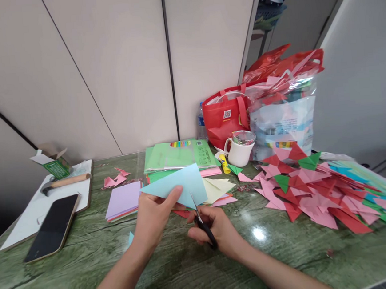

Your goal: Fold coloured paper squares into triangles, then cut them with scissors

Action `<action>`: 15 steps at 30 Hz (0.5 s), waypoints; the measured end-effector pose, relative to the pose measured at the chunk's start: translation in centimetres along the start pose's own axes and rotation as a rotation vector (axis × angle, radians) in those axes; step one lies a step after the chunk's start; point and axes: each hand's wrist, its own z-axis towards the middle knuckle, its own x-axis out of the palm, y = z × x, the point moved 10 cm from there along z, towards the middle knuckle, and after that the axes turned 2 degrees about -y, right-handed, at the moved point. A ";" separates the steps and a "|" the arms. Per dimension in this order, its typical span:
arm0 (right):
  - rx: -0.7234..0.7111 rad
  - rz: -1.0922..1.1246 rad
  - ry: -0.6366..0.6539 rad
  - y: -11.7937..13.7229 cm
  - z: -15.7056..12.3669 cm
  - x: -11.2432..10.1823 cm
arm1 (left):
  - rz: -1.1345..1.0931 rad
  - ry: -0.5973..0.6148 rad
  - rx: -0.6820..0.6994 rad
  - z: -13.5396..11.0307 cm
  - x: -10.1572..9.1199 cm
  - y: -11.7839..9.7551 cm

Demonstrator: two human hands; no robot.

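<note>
My left hand [161,209] pinches a light blue sheet of paper [187,180], folded to a point at its left end, with the thumb on top. Black-handled scissors [204,227] are gripped in my right hand [221,229], and their blades reach the lower right part of the blue paper. Behind the paper lie cream folded paper pieces [218,188] and a green packet of paper [180,154]. A stack of paper with a purple sheet on top [124,200] sits left of my left hand. A small blue scrap [131,238] shows beside my left wrist.
Folded pink, red and green paper pieces [317,192] are heaped at the right. A white mug [240,148], a yellow glue stick [224,163] and a red bag [222,117] stand at the back. On the left are a phone [54,226], a hammer [65,182] and a green box [56,166].
</note>
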 end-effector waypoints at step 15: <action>-0.064 0.014 0.030 1.6 0.0 0.3 | 0.094 0.018 0.014 -0.4 0.7 0.4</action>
